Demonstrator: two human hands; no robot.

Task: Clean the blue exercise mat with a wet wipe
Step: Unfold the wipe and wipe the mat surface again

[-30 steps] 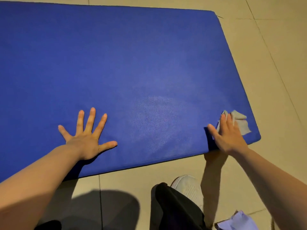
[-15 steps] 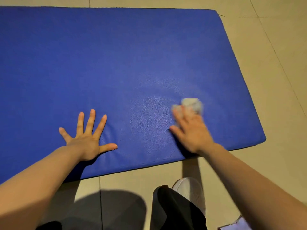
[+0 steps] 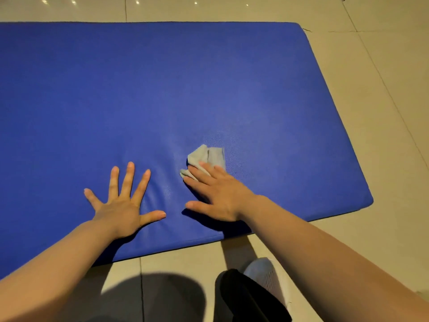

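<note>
The blue exercise mat (image 3: pixel 162 89) lies flat on the tiled floor and fills most of the view. A crumpled grey-white wet wipe (image 3: pixel 206 156) sits on the mat near its front edge, right of centre. My right hand (image 3: pixel 216 191) presses on the wipe with straight fingers, its thumb spread out to the left. My left hand (image 3: pixel 123 203) rests flat on the mat with fingers splayed, just left of the right hand, holding nothing.
Beige floor tiles (image 3: pixel 383 112) surround the mat at the right, back and front. My white shoe (image 3: pixel 264 275) and dark trouser leg (image 3: pixel 243 298) are on the floor below the mat's front edge.
My right hand slid the wipe leftward from the mat's front right corner to near the middle, close to my left hand. The left hand stayed planted.
</note>
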